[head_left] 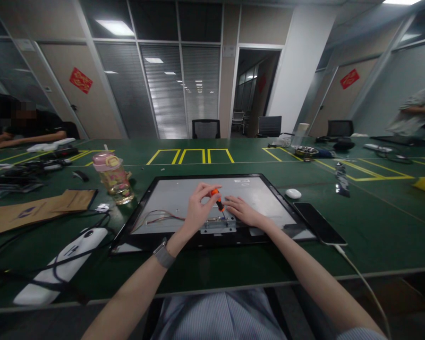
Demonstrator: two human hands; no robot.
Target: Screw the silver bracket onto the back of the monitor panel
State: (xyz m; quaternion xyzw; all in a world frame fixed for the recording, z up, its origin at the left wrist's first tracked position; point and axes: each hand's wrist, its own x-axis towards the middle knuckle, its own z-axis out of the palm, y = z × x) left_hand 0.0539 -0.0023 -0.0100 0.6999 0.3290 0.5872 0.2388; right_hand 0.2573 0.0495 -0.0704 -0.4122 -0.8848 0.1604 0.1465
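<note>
My left hand [199, 205] grips the orange and black handle of a screwdriver [217, 200], fingers closed on its top. The screwdriver tilts, with its shaft pointing down at a metal bracket [217, 225] on the near part of a display panel [170, 196]. The panel lies flat, grey side up, in a black frame. My right hand [243, 210] rests on the panel just right of the screwdriver, fingers stretched out toward the shaft. Whether its fingertips touch the shaft is unclear. Thin wires [161, 217] run from the bracket to the left.
Left of the panel stand a pink-lidded bottle [114, 177], a brown paper envelope [38, 211] and a white power bank-like device [62, 267] under black cables. To the right lie a phone [318, 222] on a cable and a white earbud case [293, 193]. Two other people are farther off.
</note>
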